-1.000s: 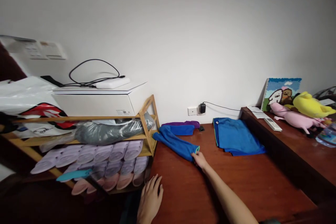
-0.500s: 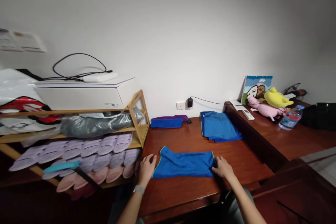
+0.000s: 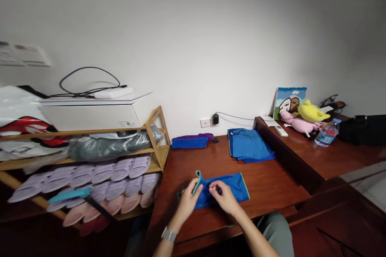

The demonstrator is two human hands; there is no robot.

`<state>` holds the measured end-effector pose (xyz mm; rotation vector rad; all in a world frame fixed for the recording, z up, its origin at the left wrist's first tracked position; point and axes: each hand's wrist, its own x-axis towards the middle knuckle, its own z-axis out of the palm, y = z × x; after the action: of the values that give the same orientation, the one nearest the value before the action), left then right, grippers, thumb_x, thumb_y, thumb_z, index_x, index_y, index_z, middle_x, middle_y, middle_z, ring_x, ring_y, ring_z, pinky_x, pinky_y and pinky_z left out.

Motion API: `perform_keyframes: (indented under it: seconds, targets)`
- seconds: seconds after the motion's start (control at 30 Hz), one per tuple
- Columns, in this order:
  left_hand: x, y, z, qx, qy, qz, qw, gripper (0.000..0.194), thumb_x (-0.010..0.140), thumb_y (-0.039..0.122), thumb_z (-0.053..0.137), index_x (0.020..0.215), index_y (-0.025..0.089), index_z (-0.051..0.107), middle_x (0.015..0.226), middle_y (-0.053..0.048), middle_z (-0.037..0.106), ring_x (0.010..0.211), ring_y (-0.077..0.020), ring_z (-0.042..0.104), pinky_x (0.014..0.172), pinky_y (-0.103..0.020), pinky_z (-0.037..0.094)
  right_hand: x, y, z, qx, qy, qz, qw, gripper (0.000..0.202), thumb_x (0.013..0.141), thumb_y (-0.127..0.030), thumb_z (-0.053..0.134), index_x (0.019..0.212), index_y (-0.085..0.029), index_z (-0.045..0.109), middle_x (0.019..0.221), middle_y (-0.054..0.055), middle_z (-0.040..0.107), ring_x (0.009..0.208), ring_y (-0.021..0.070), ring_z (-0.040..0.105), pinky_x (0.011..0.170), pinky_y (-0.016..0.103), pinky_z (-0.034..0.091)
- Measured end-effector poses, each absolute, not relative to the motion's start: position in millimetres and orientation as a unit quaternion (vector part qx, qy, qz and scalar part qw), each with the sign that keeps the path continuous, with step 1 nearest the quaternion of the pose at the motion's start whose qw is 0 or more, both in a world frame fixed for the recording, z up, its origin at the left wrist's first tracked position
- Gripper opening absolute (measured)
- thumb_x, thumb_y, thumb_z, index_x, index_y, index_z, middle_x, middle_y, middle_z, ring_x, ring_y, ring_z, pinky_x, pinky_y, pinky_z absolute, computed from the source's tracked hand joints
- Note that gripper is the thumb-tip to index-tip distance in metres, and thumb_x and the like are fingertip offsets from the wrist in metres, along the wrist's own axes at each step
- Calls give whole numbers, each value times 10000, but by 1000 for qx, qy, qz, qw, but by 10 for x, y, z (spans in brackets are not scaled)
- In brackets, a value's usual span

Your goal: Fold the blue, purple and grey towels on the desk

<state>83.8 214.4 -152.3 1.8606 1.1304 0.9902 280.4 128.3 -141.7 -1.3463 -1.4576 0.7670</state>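
Observation:
A blue cloth (image 3: pixel 232 186) with green edging lies as a folded strip on the brown table near the front. My left hand (image 3: pixel 190 196) grips its left end, where the edge stands up and curls over between thumb and fingers. At the middle of the strip, my right hand (image 3: pixel 222 196) is closed in a pinch on the fabric; its fingertips partly hide what they hold. The right end of the strip lies flat.
A folded blue cloth (image 3: pixel 250 144) lies at the table's back right. Rolled blue (image 3: pixel 189 142) and purple cloths lie by the wall. Left stands a wooden rack (image 3: pixel 164 156) with slippers. The raised right-hand surface bears a bottle (image 3: pixel 327 133), plush toys (image 3: pixel 313 111) and a remote (image 3: pixel 281 130).
My left hand has moved right and lifted the cloth's left end inward. My right hand has left the right end and moved left to the middle of the cloth.

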Motion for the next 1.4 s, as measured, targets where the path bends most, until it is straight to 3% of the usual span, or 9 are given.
perform_keyframes:
  seconds: [0.17, 0.33, 0.5, 0.8, 0.9, 1.0, 1.2, 1.3, 1.4]
  targets:
    - [853, 1535, -1464, 775, 372, 331, 388, 389, 993, 498, 558, 1284, 314, 741, 1277, -92, 792, 1160, -267, 744, 1028, -368, 572, 2550, 1280, -1389, -509, -494, 498, 498, 720, 762, -926, 679, 930, -230, 593, 718, -39, 563, 597, 157, 566, 469, 252, 460]
    - [892, 1310, -1599, 728, 356, 345, 475, 533, 976, 610, 592, 1374, 263, 670, 979, -50, 776, 927, -202, 733, 925, -336, 593, 2641, 1097, -1285, -513, -440, 490, 550, 769, 691, -985, 668, 701, -234, 503, 655, -36, 494, 612, 144, 513, 544, 270, 480]
    - [865, 1226, -1781, 697, 377, 364, 490, 558, 906, 712, 626, 1211, 251, 695, 883, -41, 742, 836, -208, 709, 808, -323, 578, 2665, 931, -1070, -495, -341, 536, 593, 757, 613, -937, 789, 759, -238, 539, 742, -23, 536, 705, 162, 562, 665, 292, 524]
    - [798, 1065, -1653, 727, 384, 316, 473, 494, 845, 717, 696, 720, 240, 662, 758, -28, 676, 755, -204, 630, 735, -303, 520, 2725, 969, -737, -386, -261, 555, 689, 628, 726, -794, 840, 942, -256, 598, 860, -7, 634, 870, 196, 652, 859, 382, 590]
    - [895, 1043, -1486, 658, 372, 352, 551, 510, 819, 742, 715, 783, 235, 669, 761, -14, 657, 751, -195, 619, 730, -300, 530, 2773, 963, -618, -423, -389, 510, 640, 697, 736, -762, 841, 1192, -261, 677, 1118, 51, 699, 1062, 244, 675, 1009, 469, 561]
    - [1011, 1086, -1311, 551, 383, 432, 602, 575, 716, 770, 793, 875, 227, 690, 860, -22, 691, 842, -209, 657, 779, -306, 560, 2726, 784, -583, -499, -548, 388, 548, 663, 797, -592, 861, 1360, -289, 687, 1302, 81, 672, 1207, 274, 640, 1127, 490, 483]
    - [1141, 1083, -1084, 438, 400, 500, 631, 613, 676, 746, 841, 956, 223, 687, 910, -26, 719, 865, -218, 703, 752, -304, 574, 2512, 287, -801, -536, -621, 282, 499, 407, 855, -412, 845, 1227, -284, 738, 1140, 60, 696, 1032, 251, 681, 922, 364, 572]
    - [1152, 1001, -1082, 441, 382, 493, 646, 627, 655, 680, 892, 1044, 214, 735, 1065, -85, 774, 1016, -272, 742, 812, -328, 606, 2504, 249, -892, -526, -603, 262, 540, 256, 938, -447, 768, 1127, -274, 780, 1075, 68, 733, 990, 252, 700, 900, 363, 577]
    - [1138, 941, -1127, 428, 360, 501, 660, 699, 586, 582, 967, 1153, 221, 778, 1254, -129, 780, 1211, -321, 722, 1013, -386, 599, 2552, 301, -913, -517, -575, 293, 563, 328, 961, -571, 732, 1089, -288, 838, 1064, 84, 759, 975, 265, 713, 853, 370, 585]
